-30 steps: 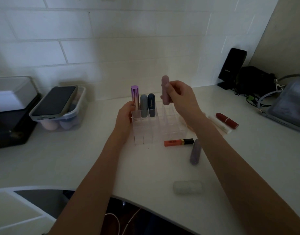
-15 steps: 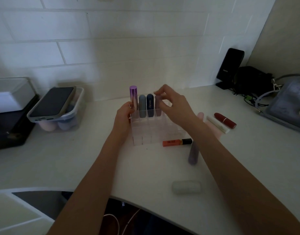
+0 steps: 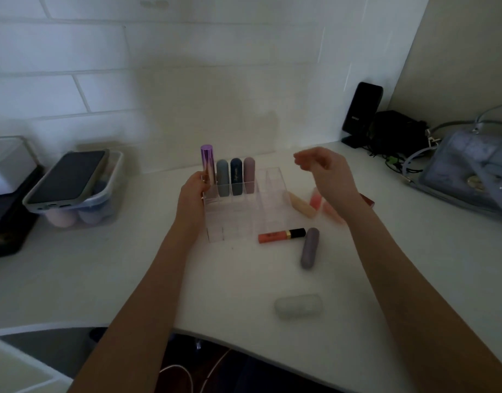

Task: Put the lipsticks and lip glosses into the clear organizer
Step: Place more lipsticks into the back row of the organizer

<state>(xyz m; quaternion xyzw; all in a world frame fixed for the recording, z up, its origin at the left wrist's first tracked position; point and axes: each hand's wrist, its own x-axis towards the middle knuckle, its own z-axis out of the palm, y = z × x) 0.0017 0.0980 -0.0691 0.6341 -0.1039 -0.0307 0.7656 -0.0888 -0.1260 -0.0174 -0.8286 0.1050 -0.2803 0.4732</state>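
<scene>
The clear organizer [image 3: 269,211] stands on the white counter. Its back row holds a shiny purple tube [image 3: 207,168], a grey lipstick [image 3: 222,178], a navy lipstick [image 3: 236,177] and a mauve lipstick [image 3: 249,175], all upright. My left hand [image 3: 191,194] grips the organizer's left side. My right hand [image 3: 326,173] hovers to the right of it, fingers apart, holding nothing. Loose on the counter lie an orange lip gloss [image 3: 281,235], a grey-purple lipstick [image 3: 309,248], a beige tube [image 3: 302,205], pink tubes [image 3: 316,198] partly behind my wrist, and a pale capsule [image 3: 298,306].
A phone [image 3: 67,177] rests on a plastic tub [image 3: 108,199] at the left, beside a dark box [image 3: 6,222]. A black speaker [image 3: 361,112], a tangle of cables [image 3: 397,137] and a grey bag [image 3: 470,177] fill the right back corner. The counter's front edge curves below.
My right hand lowered the mauve lipstick into the back row beside the navy one, let go of it, and drew away to the right. The left hand stayed on the organizer.
</scene>
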